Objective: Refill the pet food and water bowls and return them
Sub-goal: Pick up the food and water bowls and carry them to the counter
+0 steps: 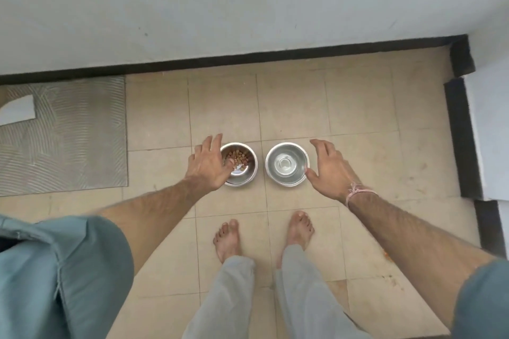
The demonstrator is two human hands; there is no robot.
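Note:
Two steel bowls stand side by side on the tiled floor. The left bowl [245, 169] holds brown kibble [239, 159]. The right bowl [286, 164] looks filled with clear water. My left hand [208, 164] hovers over the left rim of the food bowl with fingers spread, the thumb over the bowl's inside. My right hand [327, 169] is just right of the water bowl, fingers spread, its thumb at the rim. Neither hand clearly grips a bowl.
A white wall with a dark skirting [248, 59] runs behind the bowls. A grey ribbed mat [68, 135] lies on the left. A wall corner with dark skirting [460, 140] juts in on the right. My bare feet [228, 239] stand just behind the bowls.

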